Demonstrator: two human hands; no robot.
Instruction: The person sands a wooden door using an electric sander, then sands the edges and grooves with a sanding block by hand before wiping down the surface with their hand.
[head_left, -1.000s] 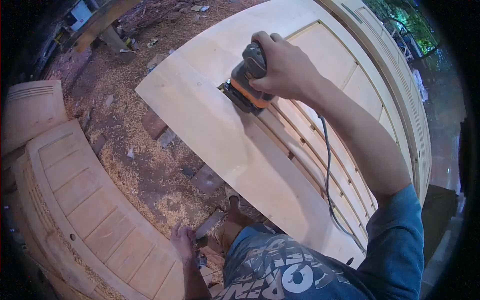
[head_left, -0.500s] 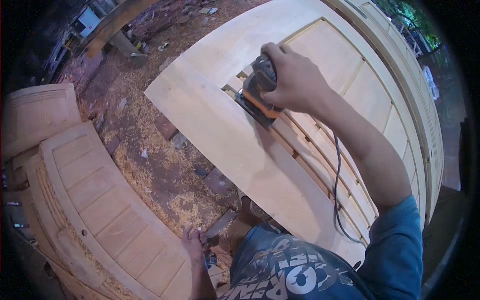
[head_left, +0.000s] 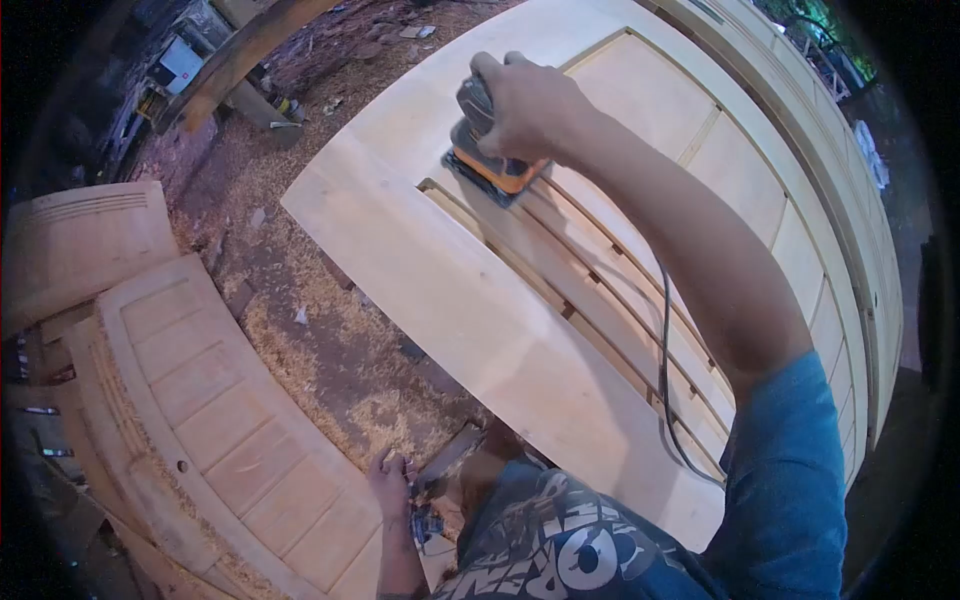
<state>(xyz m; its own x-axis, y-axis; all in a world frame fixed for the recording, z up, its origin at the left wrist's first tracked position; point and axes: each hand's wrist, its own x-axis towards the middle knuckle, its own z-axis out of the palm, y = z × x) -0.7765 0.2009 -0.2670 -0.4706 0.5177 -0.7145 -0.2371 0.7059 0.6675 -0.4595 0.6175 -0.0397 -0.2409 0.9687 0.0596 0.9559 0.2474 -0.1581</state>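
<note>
My right hand (head_left: 535, 105) is wrapped over the top of an orange and black electric sander (head_left: 512, 180). The sander's flat base rests on a pale wooden door (head_left: 400, 265), at the upper end of its long slatted openings. From the tool a dark power cord (head_left: 664, 335) trails down across the slats towards my body. Low in the view, my left hand (head_left: 391, 478) hangs beside my torso with its fingers apart and nothing visible in them. It is close to the edge of a second panelled door (head_left: 235, 420) on the left.
Another wooden panel (head_left: 95, 235) lies behind the left door. Wood shavings (head_left: 290, 345) cover the ground between the workpieces. More doors (head_left: 868, 270) are stacked under or beside the pale one on the right. A wooden beam (head_left: 240, 60) crosses the upper left.
My right hand has moved the sander up and left over the door, away from the lower stile and towards the top rail. The left hand stays low at my side.
</note>
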